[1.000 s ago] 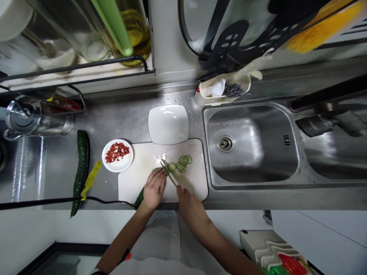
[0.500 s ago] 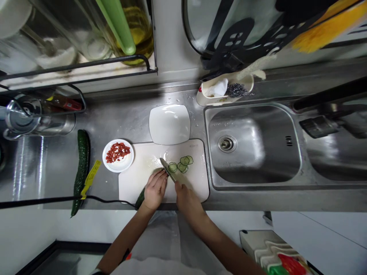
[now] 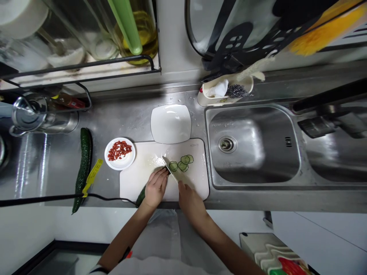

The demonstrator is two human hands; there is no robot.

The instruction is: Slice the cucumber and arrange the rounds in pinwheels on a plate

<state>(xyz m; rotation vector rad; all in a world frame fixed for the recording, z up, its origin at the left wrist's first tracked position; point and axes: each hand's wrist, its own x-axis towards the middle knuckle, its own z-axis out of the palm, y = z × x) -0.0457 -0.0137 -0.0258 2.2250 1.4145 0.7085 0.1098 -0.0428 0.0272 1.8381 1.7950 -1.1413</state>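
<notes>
My left hand is closed over a cucumber on the white cutting board, its fingers curled near the cut end. Most of that cucumber is hidden beneath the hand. In my right hand is the handle of a kitchen knife, whose blade stands edge-on beside the left fingertips and points away from me. Several thin cucumber slices lie on the board just right of the blade.
A small white plate of chopped red pieces overlaps the board's left corner. Behind the board sits a white dish. A whole cucumber and a black cable with a yellow tag lie left. The steel sink is on the right.
The knife blade has turned from tilted to nearly upright, and my right hand has shifted slightly right. My left hand stays on the cucumber. The whole view has shifted a little.
</notes>
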